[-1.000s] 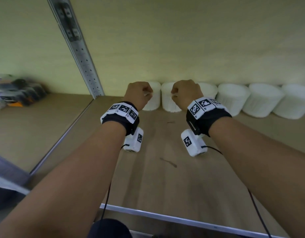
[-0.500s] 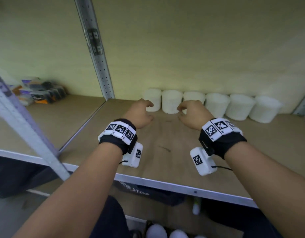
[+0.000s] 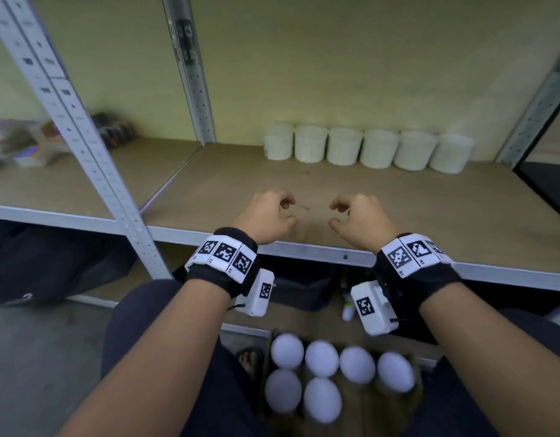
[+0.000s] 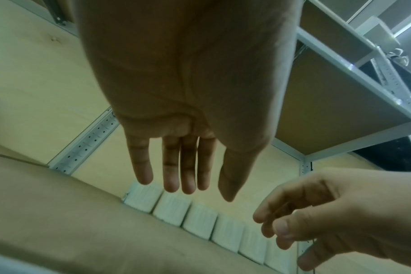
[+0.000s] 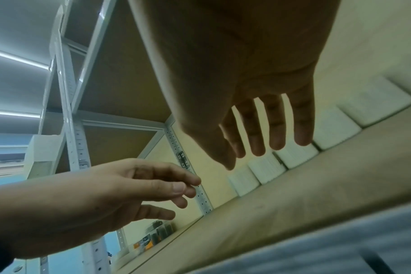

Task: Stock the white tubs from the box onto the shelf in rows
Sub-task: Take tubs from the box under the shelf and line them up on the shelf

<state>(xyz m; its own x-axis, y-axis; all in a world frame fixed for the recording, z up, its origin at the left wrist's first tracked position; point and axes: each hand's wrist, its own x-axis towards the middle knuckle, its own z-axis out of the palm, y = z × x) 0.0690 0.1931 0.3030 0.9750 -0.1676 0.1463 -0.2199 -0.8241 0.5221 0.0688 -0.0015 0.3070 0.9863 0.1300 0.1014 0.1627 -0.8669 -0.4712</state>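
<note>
Pale yellow-green wall (image 3: 351,74) beyond hands (image 3: 266,216). Grey perforated steel uprights (image 3: 67,121) left of hands, another (image 3: 537,99) far right. Grey floor (image 3: 45,348) below left. Brown underside of upper board (image 5: 120,74) overhead. Ceiling light strips (image 5: 16,57) above, far left.

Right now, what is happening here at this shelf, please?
A person is stocking white tubs onto the shelf. Six tubs stand in one row against its back wall. Six more tubs wait in the box below, by the person's legs. The left hand and the right hand are both empty, fingers loose, above the shelf's front edge.
</note>
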